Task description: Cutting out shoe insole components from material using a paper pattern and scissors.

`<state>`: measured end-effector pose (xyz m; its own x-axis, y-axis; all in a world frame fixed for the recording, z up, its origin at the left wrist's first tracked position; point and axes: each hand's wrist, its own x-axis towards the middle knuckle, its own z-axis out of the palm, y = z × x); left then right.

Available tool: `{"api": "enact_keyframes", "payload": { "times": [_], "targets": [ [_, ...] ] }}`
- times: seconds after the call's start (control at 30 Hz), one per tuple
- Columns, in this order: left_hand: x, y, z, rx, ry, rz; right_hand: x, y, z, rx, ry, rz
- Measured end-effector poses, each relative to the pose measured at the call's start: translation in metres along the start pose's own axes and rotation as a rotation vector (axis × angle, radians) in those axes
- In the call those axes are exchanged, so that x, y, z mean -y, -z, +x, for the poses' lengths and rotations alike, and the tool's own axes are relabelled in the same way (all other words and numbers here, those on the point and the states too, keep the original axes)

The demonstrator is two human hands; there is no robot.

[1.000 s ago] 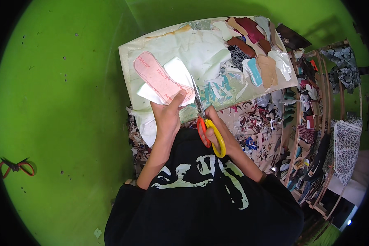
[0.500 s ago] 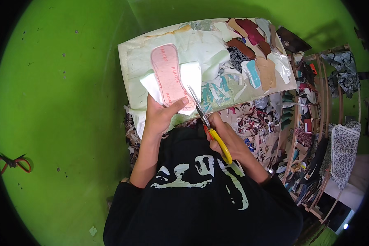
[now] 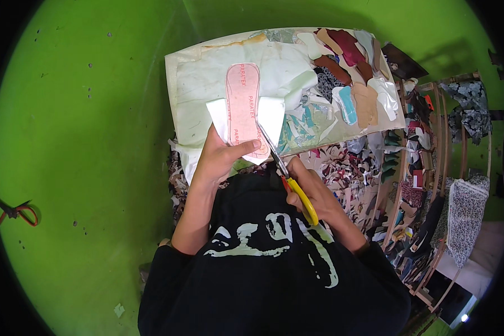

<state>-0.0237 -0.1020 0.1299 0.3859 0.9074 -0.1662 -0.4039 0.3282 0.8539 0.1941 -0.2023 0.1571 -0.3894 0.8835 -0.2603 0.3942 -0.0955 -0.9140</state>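
Note:
A pink insole-shaped piece (image 3: 242, 89) with red print lies over a white sheet (image 3: 274, 112) that sticks out on both sides of its lower half. My left hand (image 3: 224, 154) pinches the two together, thumb on top at the lower end and the other fingers hidden beneath. Scissors with yellow and red handles (image 3: 302, 200) are gripped in my right hand (image 3: 315, 187). Their blades point up and to the left, lying at the white sheet along the right edge of the pink piece. Whether the blades are apart is hard to make out.
A pale worktable (image 3: 193, 112) stands ahead. On its right lie sole-shaped pieces in brown, maroon and white, with a teal piece (image 3: 348, 105) among them. Many scraps (image 3: 341, 173) are heaped below its near edge. Wooden racks (image 3: 442, 140) with materials stand at the right.
The pink piece and white sheet have shifted right and turned slightly clockwise, now more upright. The blades now lie closer along the pink piece's right edge. Both hands keep their grip.

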Motion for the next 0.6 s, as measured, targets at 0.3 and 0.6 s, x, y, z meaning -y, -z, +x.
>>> {"api": "enact_keyframes", "payload": {
  "times": [0.3,0.6],
  "targets": [
    [0.003,-0.005,-0.005,-0.047,0.204,-0.182,-0.016,-0.008,0.011,-0.038,0.012,-0.024],
    [0.030,-0.003,-0.009,-0.090,0.348,-0.284,-0.027,-0.022,0.022,-0.098,-0.020,0.041]
  ]
}}
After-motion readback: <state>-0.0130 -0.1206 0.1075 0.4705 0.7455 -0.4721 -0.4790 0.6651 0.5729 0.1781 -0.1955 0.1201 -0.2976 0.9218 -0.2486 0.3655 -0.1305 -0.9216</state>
